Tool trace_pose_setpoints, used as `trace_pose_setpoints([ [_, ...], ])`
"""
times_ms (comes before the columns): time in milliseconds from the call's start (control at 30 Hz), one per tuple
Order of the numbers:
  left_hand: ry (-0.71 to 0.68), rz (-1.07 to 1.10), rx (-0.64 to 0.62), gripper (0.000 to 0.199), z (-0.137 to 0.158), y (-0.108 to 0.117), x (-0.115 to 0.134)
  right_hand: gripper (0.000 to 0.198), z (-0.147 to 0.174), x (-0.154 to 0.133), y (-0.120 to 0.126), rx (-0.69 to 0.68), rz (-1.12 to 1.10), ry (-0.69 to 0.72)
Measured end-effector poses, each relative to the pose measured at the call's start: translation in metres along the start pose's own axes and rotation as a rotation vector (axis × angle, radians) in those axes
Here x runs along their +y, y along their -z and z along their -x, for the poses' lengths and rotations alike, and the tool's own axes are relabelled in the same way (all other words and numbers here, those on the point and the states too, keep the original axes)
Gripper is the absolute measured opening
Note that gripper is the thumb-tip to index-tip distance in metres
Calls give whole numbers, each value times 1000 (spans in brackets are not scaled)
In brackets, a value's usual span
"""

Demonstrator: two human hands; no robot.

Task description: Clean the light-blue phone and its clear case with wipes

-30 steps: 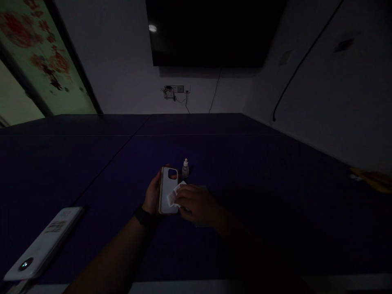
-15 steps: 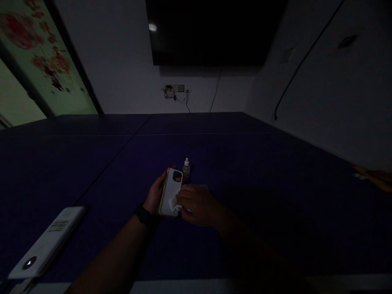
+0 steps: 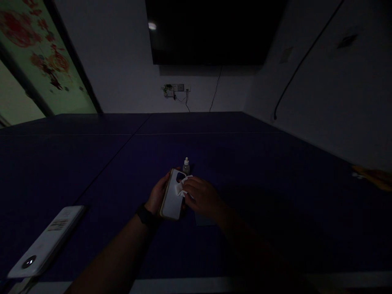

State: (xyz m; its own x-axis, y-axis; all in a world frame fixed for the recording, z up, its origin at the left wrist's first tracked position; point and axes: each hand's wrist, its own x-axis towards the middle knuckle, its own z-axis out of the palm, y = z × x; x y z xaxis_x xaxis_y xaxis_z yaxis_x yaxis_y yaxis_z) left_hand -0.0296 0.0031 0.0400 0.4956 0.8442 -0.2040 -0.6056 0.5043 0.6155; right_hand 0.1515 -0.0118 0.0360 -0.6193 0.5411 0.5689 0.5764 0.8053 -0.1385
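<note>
My left hand [image 3: 157, 194] is wrapped round the left edge of a phone case [image 3: 172, 202], which has a pale back, a yellowish rim and a camera cutout at its top. The case is held tilted above the table. Pinched in my right hand [image 3: 202, 197] is a crumpled white tissue [image 3: 180, 188], pressed against the upper part of the case just below the cutout. Directly behind the case stands a small clear dropper bottle [image 3: 186, 166] with a white cap. A dark flat rectangular thing [image 3: 204, 220] lies partly hidden under my right hand.
A white power bank [image 3: 47, 241] with a cable lies at the near left on the dark blue table [image 3: 122, 163]. Something yellow [image 3: 375, 177] is at the far right edge. A large screen [image 3: 214, 32] hangs on the wall, with sockets and cables below.
My right hand has moved the tissue up the case, from its lower part to near the camera cutout. The case has shifted slightly right; more of the dark flat thing shows.
</note>
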Motion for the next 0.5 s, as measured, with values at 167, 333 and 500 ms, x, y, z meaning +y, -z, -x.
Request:
trace_pose_setpoints([
  [167,-151,31,136,32,-1,0,1,10,0,-8,-1,-218,-39,132],
  [333,-157,97,105,39,-2,-3,0,15,0,-7,-4,-39,-35,3],
  [500,-208,81,99,43,0,1,3,19,4,-8,-3,-30,-60,141],
])
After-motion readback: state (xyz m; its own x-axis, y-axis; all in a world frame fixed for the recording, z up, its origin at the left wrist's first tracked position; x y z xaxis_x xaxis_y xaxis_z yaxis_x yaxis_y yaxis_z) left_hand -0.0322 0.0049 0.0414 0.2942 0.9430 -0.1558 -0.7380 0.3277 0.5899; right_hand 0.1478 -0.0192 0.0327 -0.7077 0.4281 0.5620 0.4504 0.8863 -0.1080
